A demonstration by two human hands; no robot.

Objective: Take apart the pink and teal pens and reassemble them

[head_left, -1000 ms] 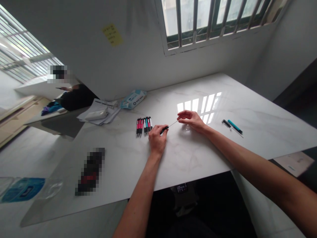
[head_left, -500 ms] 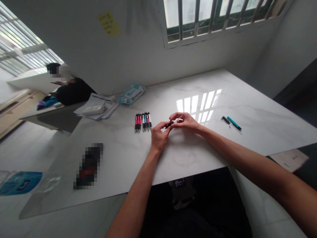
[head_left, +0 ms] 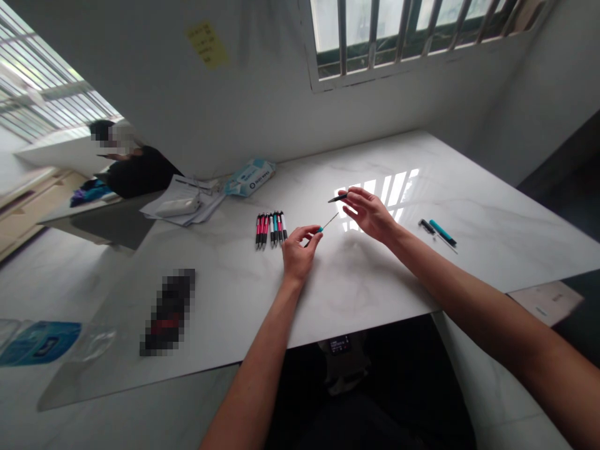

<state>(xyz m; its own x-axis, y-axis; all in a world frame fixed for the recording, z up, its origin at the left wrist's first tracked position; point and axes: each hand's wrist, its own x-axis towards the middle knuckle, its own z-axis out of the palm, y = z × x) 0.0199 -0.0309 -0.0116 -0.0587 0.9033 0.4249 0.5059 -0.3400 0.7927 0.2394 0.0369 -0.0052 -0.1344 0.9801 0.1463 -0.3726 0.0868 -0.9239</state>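
My left hand [head_left: 299,251] pinches a teal pen barrel [head_left: 320,230], mostly hidden by the fingers. A thin refill [head_left: 332,219] sticks out of it, up and to the right. Higher and to the right, my right hand [head_left: 368,214] holds a black pen grip section [head_left: 338,198] between thumb and fingers, its tip pointing left. The two parts are apart. Left of my left hand lies a row of several assembled click pens [head_left: 270,230] in red, teal and white with black grips. On the right lie a loose teal barrel [head_left: 442,232], a black pen part [head_left: 426,226] and a thin white refill [head_left: 447,244].
A pack of wipes [head_left: 250,177] and papers [head_left: 182,203] bearing a white device lie at the back left. A blurred dark object [head_left: 167,312] lies at the front left, near a clear plastic bottle [head_left: 44,344]. Another person [head_left: 140,169] sits beyond the table's left side.
My hands have separated from close together. The right has risen away with the black grip section, while the left stays low, now showing the teal barrel and bare refill.
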